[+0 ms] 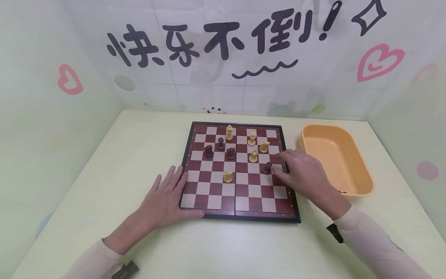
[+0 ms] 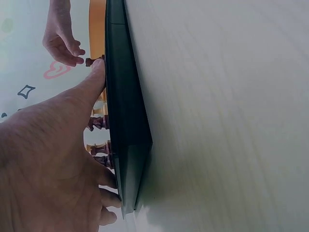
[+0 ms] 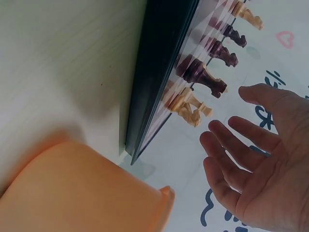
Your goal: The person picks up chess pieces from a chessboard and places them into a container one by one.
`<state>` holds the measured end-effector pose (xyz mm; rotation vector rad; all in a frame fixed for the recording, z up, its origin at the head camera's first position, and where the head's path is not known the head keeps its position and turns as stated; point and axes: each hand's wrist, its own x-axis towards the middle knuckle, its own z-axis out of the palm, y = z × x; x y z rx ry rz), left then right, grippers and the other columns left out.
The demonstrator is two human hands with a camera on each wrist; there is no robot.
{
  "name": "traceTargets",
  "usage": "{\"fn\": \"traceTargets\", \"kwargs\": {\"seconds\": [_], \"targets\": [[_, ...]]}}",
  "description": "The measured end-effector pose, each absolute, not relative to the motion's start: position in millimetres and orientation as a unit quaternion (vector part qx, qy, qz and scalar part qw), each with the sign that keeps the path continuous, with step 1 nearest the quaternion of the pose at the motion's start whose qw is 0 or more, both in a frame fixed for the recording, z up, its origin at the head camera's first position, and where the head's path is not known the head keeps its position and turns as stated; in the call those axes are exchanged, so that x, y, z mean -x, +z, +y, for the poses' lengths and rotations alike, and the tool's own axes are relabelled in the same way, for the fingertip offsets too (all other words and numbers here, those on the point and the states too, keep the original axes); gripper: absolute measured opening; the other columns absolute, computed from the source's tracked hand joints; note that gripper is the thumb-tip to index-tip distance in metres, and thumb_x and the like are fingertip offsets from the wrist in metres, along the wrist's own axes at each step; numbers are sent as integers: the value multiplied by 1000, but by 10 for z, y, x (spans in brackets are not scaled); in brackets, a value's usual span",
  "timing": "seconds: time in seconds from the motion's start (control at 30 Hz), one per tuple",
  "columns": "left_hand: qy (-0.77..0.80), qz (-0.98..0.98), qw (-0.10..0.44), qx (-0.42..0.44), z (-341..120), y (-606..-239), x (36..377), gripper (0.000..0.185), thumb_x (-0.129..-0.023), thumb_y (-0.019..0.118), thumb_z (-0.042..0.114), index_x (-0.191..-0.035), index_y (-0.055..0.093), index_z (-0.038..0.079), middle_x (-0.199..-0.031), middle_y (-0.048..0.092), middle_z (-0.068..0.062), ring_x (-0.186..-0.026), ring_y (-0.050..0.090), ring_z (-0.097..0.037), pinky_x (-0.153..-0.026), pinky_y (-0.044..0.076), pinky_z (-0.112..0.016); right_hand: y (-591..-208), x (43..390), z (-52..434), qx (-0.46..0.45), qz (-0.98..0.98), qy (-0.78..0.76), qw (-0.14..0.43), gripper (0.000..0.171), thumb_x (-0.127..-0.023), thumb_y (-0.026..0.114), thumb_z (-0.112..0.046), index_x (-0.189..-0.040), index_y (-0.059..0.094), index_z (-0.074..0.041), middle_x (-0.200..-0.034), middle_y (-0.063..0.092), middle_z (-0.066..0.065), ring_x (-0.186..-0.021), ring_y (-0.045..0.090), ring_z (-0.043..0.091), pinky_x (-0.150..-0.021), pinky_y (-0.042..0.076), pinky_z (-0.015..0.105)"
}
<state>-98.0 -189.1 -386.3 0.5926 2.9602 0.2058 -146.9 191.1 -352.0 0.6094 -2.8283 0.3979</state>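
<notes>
A dark red and white chessboard [image 1: 216,190] lies on the table with several light and dark chess pieces standing on it. My left hand [image 1: 162,203] rests at the board's near left corner, fingers along the left edge and thumb on the front edge. Over the right side of the board, my right hand [image 1: 303,170] is spread beside a dark rook [image 1: 267,167]. A gap shows between its fingertips and the rook [image 3: 205,79] in the right wrist view. Close by stand a light knight [image 1: 264,147] and another light piece [image 1: 253,156]. Dark knights [image 1: 230,153] stand left of centre.
An orange plastic tub [image 1: 362,170] stands right of the board, beside my right forearm, with a small dark thing at its near edge. A light knight [image 1: 228,176] stands nearest the front. Printed sheets [image 1: 209,93] wall the table at the back and sides.
</notes>
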Motion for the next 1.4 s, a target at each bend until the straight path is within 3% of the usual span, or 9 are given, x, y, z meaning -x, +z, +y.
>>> {"fn": "traceTargets", "kwargs": {"seconds": [0.3, 0.93, 1.4], "targets": [[62, 977, 60, -195, -1888, -3861, 984, 128, -77, 46, 93, -156, 31, -6, -163, 23, -26, -151, 14, -43, -117, 13, -64, -3578, 1500, 1827, -231, -960, 125, 98, 32, -90, 75, -27, -113, 76, -5, -109, 73, 12, -99, 67, 30, -69, 59, 47], [59, 977, 65, -193, -1882, -3849, 973, 128, -77, 44, 94, -157, 30, -5, -164, 21, -25, -152, 12, -41, -118, 12, -64, -3672, 1598, 1738, -218, -963, 142, 67, 28, -91, 77, -24, -108, 75, -2, -91, 74, 10, -73, 66, 20, -56, 53, 33], [56, 978, 65, -192, -1882, -3850, 975, 128, -77, 44, 94, -157, 30, -5, -164, 20, -25, -152, 12, -42, -118, 12, -64, -3674, 1598, 1745, -215, -962, 155, 69, 26, -90, 79, -24, -105, 77, -3, -88, 74, 9, -70, 64, 17, -52, 50, 29]]}}
